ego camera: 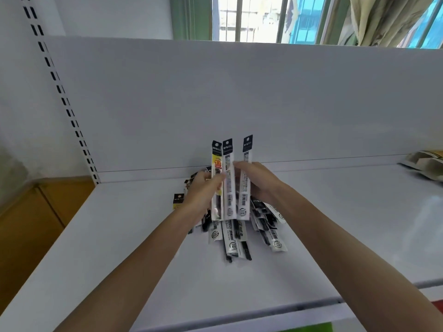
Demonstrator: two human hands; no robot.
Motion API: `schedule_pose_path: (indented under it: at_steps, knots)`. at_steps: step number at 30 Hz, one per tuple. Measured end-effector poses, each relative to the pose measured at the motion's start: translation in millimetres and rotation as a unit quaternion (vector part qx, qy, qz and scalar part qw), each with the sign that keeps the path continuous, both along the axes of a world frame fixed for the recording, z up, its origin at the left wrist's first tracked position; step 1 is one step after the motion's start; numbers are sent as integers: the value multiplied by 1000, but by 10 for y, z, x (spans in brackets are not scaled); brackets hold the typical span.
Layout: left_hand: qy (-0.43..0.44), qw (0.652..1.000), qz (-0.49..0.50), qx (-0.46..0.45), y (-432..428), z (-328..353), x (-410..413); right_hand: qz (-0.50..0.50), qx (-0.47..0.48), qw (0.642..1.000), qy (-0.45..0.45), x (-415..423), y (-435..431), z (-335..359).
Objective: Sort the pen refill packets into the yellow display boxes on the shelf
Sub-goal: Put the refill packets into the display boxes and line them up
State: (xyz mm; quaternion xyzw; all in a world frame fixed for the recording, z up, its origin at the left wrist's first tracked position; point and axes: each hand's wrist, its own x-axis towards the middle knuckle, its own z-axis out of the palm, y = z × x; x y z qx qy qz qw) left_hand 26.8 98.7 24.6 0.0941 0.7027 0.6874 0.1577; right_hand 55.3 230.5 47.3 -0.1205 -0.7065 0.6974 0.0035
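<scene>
A heap of pen refill packets (239, 238) lies on the white shelf (335, 224), near its back panel. Above the heap, both hands hold up three upright packets. My left hand (203, 188) grips the left two packets (221, 164), one with a yellow label and one white. My right hand (259, 180) pinches the rightmost white packet (247, 164). More packets stick out behind my left hand. At the far right edge lies a flattened yellowish display box (426, 164).
The white back panel (239, 104) rises behind the heap. A slotted upright (62, 99) stands at the left. Wooden cabinets (36, 216) lie below left. A window with curtains shows above the panel.
</scene>
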Motion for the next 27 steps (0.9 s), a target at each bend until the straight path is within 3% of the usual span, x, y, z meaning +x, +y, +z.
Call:
schedule_pose_path:
  at_steps: [4, 8, 11, 15, 22, 27]
  knots:
    - [67, 997, -23, -17, 96, -25, 16, 1, -3, 1000, 20, 12, 62, -26]
    - [104, 994, -17, -28, 239, 98, 90, -140, -115, 982, 52, 205, 440, 61]
    - [127, 991, -25, -24, 553, 241, 250, -188, -47, 979, 63, 468, 907, 98]
    - [144, 986, -85, 10, 1293, 406, 637, -174, 89, 980, 46, 981, 1561, 149]
    - [96, 974, -200, 46, 2721, 270, 1451, -192, 205, 960, -11, 2070, 2987, 127]
    - [38, 966, -241, 82, 3705, 164, 1984, -253, 326, 910, -45, 2739, 4057, 87]
